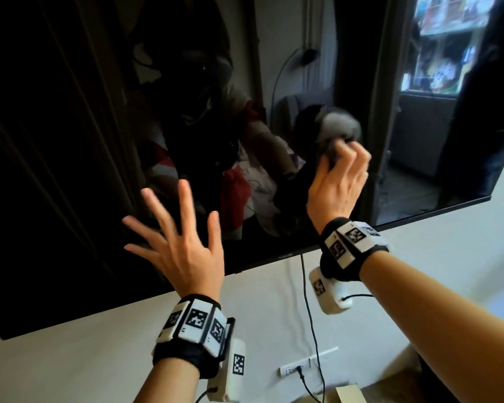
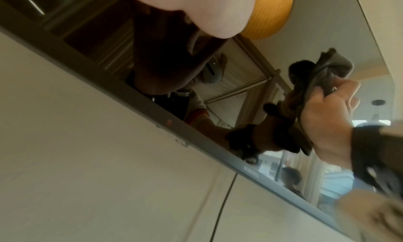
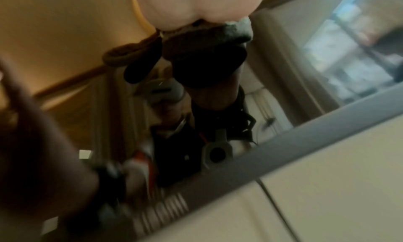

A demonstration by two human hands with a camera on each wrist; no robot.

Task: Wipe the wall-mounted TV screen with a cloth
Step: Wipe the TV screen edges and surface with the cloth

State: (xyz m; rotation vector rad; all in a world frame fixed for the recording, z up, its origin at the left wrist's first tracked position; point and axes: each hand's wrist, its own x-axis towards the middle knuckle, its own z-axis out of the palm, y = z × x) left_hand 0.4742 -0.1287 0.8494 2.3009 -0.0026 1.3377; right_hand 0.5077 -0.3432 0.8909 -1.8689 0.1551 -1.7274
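— Right hand right of centre in the head view, fingers curled round a bunched grey cloth, pressed to the TV screen.
— And the left hand?
— Lower centre, fingers spread and straight, gripping nothing. Touching the glass or just off it: cannot tell.
— Same story from the wrists?
— From the left wrist view, cloth at upper right, pinched by the right hand, wadded against the glass. From the right wrist view, only a grey fold at top centre, blurred.
— Best way to carry on?
— Probably flatter cloth, more of it on the glass, light even pressure, long overlapping strokes toward the dark upper left, apparently a big stretch yet to cover. Better to keep bare fingertips off the panel, to spare fresh smudges.
— Steadying with the free hand?
— On the bottom frame rather than the glass, likely safer on a wall mount.
— Anything around?
— Pale wall below the screen; black cable hanging from the bottom edge, lower centre; white wall socket with a plug in it near the bottom; a cardboard corner at the very bottom.
— In the way?
— Only the cable, just beneath the wiping hand: a snag risk on low strokes. Strong reflections too, making streaks hard to judge.
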